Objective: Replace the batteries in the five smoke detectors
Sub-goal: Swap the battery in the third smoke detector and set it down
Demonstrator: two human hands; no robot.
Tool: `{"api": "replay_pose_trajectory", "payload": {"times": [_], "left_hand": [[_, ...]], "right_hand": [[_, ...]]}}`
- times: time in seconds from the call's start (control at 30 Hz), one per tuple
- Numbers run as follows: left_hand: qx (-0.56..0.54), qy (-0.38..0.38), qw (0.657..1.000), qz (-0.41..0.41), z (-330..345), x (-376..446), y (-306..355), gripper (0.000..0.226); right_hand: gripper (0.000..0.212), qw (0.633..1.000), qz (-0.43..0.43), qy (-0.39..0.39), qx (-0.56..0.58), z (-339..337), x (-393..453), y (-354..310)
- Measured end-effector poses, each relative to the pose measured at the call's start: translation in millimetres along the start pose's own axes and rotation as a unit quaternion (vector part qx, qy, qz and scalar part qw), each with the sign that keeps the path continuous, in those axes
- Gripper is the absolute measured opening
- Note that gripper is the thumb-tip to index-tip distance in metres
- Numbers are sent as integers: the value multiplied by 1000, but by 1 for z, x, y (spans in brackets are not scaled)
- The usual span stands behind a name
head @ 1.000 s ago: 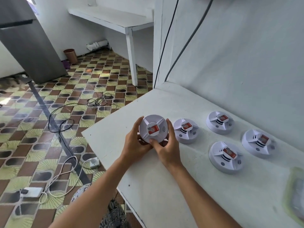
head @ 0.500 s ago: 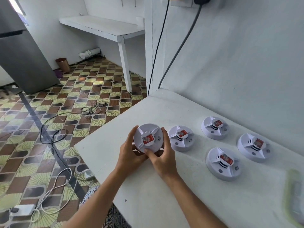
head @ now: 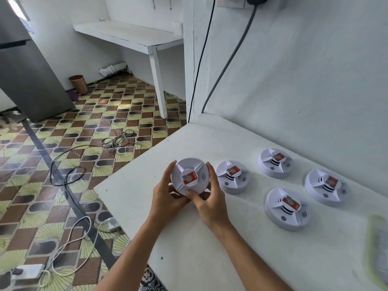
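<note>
1. White table (head: 210, 248) runs along a white wall (head: 315, 80); the near left corner hangs over a patterned tile floor (head: 63, 143).
2. Four white round smoke detectors sit face-up on the table, apart from each other: one just right of the hands (head: 232, 177), one further back near the wall (head: 274, 163), one far right (head: 324, 187), one nearest the viewer (head: 286, 208).
3. Fifth smoke detector (head: 190, 176) is held above the table's left part, face tilted toward the camera.
4. Left hand (head: 165, 196) grips its left rim, fingers curled behind it.
5. Right hand (head: 210, 198) grips its right rim, thumb pressed on the lower front edge.
6. Each unit carries a red-and-white centre label; the held one shows a round logo, text too small to read.
7. A sound-wave mark is moulded beside the label on the held unit.
</note>
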State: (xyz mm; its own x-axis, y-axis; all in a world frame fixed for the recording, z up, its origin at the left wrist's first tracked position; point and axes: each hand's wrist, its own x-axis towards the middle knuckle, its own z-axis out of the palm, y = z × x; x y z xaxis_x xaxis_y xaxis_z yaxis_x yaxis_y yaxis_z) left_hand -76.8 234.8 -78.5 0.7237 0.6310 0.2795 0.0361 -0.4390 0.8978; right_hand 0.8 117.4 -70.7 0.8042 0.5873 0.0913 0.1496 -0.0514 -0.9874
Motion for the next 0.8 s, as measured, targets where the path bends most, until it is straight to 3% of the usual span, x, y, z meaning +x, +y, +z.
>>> {"api": "replay_pose_trajectory", "payload": {"times": [0.8], "left_hand": [[3, 3, 1000, 19, 2, 2, -3, 96]], "right_hand": [[83, 1000, 0, -5, 5, -1, 1, 2]]}}
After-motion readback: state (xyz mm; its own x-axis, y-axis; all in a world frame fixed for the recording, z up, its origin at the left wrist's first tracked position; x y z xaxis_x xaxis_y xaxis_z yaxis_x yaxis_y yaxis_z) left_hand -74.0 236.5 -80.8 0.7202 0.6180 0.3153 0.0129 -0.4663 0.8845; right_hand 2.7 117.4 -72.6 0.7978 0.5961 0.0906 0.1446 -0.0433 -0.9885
